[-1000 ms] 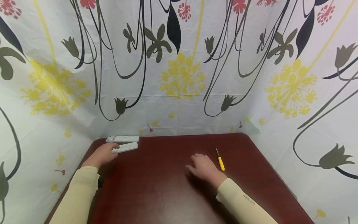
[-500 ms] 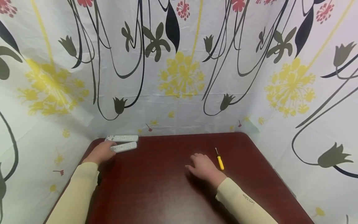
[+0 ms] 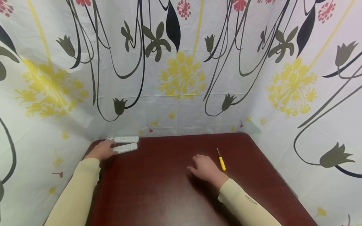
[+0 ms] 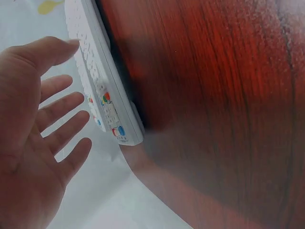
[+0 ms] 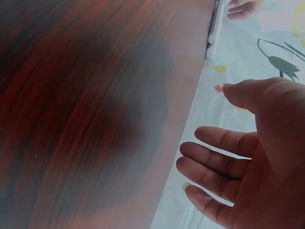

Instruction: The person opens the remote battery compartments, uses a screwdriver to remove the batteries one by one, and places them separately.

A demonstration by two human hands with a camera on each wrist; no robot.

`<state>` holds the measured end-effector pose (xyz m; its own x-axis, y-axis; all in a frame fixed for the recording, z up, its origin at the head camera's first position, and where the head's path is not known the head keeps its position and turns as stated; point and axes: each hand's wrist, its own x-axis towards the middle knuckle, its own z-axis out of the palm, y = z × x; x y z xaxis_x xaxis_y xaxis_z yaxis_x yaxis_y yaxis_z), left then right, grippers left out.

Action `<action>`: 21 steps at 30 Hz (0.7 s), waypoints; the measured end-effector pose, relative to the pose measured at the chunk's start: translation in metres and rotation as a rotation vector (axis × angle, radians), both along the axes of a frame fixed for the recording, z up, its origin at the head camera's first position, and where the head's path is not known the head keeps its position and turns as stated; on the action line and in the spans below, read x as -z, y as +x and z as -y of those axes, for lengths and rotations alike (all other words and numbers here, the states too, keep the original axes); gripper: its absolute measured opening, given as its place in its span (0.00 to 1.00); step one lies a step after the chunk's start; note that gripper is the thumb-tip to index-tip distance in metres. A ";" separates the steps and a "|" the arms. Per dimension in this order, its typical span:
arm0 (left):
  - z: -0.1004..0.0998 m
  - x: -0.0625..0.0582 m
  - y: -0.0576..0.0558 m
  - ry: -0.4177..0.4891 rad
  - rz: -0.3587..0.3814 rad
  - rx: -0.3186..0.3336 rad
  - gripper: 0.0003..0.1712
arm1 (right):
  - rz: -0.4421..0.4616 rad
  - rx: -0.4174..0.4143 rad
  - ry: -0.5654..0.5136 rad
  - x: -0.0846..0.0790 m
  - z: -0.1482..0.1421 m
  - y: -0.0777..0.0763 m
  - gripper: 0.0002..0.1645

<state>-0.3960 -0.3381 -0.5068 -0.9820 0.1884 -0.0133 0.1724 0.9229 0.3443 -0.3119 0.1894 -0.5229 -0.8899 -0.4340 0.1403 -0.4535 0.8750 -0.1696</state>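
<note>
Two white remote controls lie at the back left of the table: a far remote (image 3: 125,139) along the edge, and a near remote (image 3: 126,148) slightly angled in front of it. My left hand (image 3: 101,150) is at their left ends, thumb by the near remote and fingers toward the far one. The left wrist view has this hand (image 4: 38,119) with spread, relaxed fingers, gripping nothing; whether the thumb touches a remote I cannot tell. Over the table's middle right, my right hand (image 3: 206,169) holds nothing, its fingers (image 5: 214,176) loosely bent. Beside it lies a yellow-handled screwdriver (image 3: 222,162).
The dark red wooden table (image 3: 158,182) has rounded back corners. White floral-patterned cloth (image 3: 181,116) hangs right behind its back edge and along both sides.
My left hand has let go of the near remote; its fingers have spread and it has shifted slightly back and left. The remotes, right hand and screwdriver stay put, while the head view drifts slightly.
</note>
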 end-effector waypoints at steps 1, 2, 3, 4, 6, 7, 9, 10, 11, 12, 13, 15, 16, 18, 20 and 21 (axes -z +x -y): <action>0.000 0.001 -0.001 0.000 0.003 0.000 0.35 | -0.002 -0.002 0.001 0.000 0.000 0.000 0.21; 0.000 0.002 -0.002 0.004 0.010 -0.002 0.36 | -0.004 -0.003 0.002 0.000 0.000 0.000 0.22; 0.000 0.003 -0.003 0.005 0.017 -0.004 0.37 | -0.003 -0.005 0.002 0.000 -0.001 0.000 0.22; 0.000 0.004 -0.003 0.008 0.025 -0.011 0.38 | -0.002 -0.006 0.001 0.000 -0.001 -0.001 0.22; 0.000 0.005 -0.005 0.011 0.040 -0.021 0.40 | 0.000 -0.008 0.001 -0.001 -0.001 -0.001 0.23; 0.000 0.005 -0.005 0.013 0.046 -0.027 0.41 | 0.000 -0.008 0.002 -0.001 -0.001 -0.001 0.23; 0.000 0.005 -0.005 0.013 0.050 -0.032 0.42 | -0.004 -0.007 0.008 -0.001 -0.002 -0.001 0.22; 0.000 0.005 -0.005 0.009 0.050 -0.034 0.43 | -0.007 -0.006 0.011 -0.001 -0.002 -0.001 0.22; 0.000 0.005 -0.005 0.005 0.051 -0.034 0.44 | -0.009 -0.006 0.013 -0.001 -0.002 -0.001 0.22; 0.000 0.005 -0.005 0.003 0.055 -0.037 0.45 | -0.011 -0.006 0.013 -0.002 -0.002 -0.001 0.21; 0.000 0.006 -0.005 -0.001 0.058 -0.039 0.45 | -0.010 -0.006 0.011 -0.002 -0.002 -0.001 0.21; 0.001 0.008 -0.007 -0.010 0.071 -0.041 0.48 | -0.006 -0.006 0.005 -0.002 -0.003 -0.001 0.20; 0.001 0.010 -0.008 -0.013 0.076 -0.041 0.48 | -0.004 -0.006 0.002 -0.002 -0.003 -0.001 0.20; 0.003 0.015 -0.011 -0.014 0.093 -0.046 0.49 | 0.001 -0.008 -0.002 -0.003 -0.002 0.000 0.20; 0.004 0.018 -0.013 -0.017 0.104 -0.044 0.50 | 0.002 -0.010 -0.001 -0.002 -0.002 0.000 0.20; 0.004 0.019 -0.013 -0.016 0.107 -0.042 0.50 | 0.002 -0.011 0.000 -0.002 -0.002 0.000 0.20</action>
